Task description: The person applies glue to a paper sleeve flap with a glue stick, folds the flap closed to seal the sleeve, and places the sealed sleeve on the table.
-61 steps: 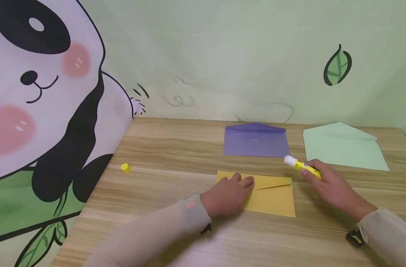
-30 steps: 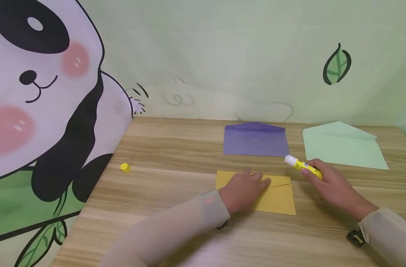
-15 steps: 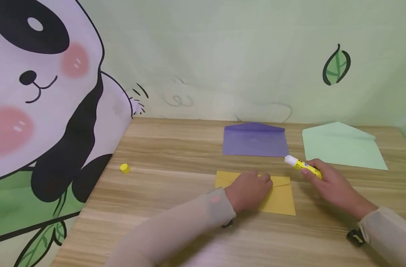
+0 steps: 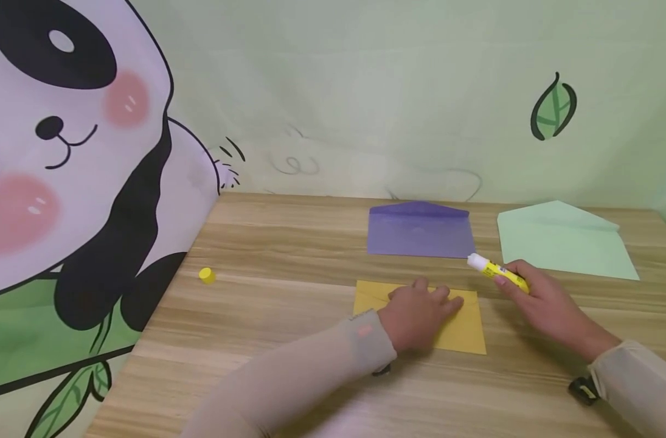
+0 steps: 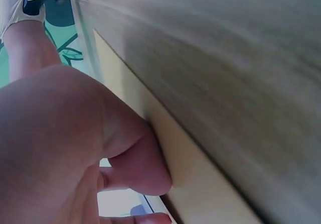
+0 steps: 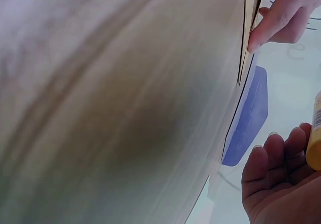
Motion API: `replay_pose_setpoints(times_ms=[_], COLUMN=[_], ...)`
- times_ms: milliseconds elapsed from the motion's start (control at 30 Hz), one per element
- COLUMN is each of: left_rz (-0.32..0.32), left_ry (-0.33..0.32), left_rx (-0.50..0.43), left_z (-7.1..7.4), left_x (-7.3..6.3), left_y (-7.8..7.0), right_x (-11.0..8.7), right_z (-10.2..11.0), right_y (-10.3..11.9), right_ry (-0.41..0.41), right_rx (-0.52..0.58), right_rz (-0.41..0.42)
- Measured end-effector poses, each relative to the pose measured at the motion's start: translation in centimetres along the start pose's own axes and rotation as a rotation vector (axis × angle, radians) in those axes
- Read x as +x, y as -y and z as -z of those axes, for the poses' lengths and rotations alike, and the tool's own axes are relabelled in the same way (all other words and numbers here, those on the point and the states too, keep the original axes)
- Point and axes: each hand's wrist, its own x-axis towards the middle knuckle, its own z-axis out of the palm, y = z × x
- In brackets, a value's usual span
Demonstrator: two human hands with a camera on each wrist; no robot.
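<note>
A yellow envelope (image 4: 461, 331) lies flat on the wooden table, its flap folded down. My left hand (image 4: 420, 313) presses on the flap with fingers spread; in the left wrist view the thumb (image 5: 145, 169) touches the paper. To the right, my right hand (image 4: 546, 304) holds an uncapped yellow glue stick (image 4: 497, 272) above the table, its white end pointing left. Part of the glue stick (image 6: 315, 138) also shows in the right wrist view. The left hand hides the middle of the envelope.
Behind lie a purple envelope (image 4: 420, 234) and a pale green envelope (image 4: 565, 243), both with flaps raised. The yellow cap (image 4: 207, 275) stands at the left of the table (image 4: 278, 304). A panda-printed backdrop (image 4: 333, 91) rises behind the table.
My left hand has slid rightward along the flap of the yellow envelope, and its fingers have spread again. The right hand with the glue stick has hardly moved.
</note>
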Motion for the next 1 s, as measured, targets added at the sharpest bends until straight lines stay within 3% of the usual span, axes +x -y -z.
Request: replay_pose_setpoints(times_ms=[200,400,633,867,1000], left_rz=[0.017,-0.089,-0.191,-0.16,-0.127], left_ry=[-0.002,-0.071,-0.177,-0.195,-0.172], left_rx=[-0.003,0.066,0.044,0.1,0.06], left_z=[0.1,0.0,-0.6,-0.3,0.0], left_x=[0.1,0.6,1.6,1.9,1.8], left_y=[-0.4,-0.6,0.3,-0.7,-0.6], right_x=[0.1,0.2,0.5,0.8,0.8], right_z=[-0.1,-0.2,-0.1,-0.1,-0.2], right_y=[-0.1,0.2,0.3,0.5,0.4], right_ry=[0.0,0.007,0.006,0.007,0.013], right_rx=[-0.012,-0.015,-0.006,-0.01,-0.012], right_rz=[-0.005,0.001,0.03,0.039,0.03])
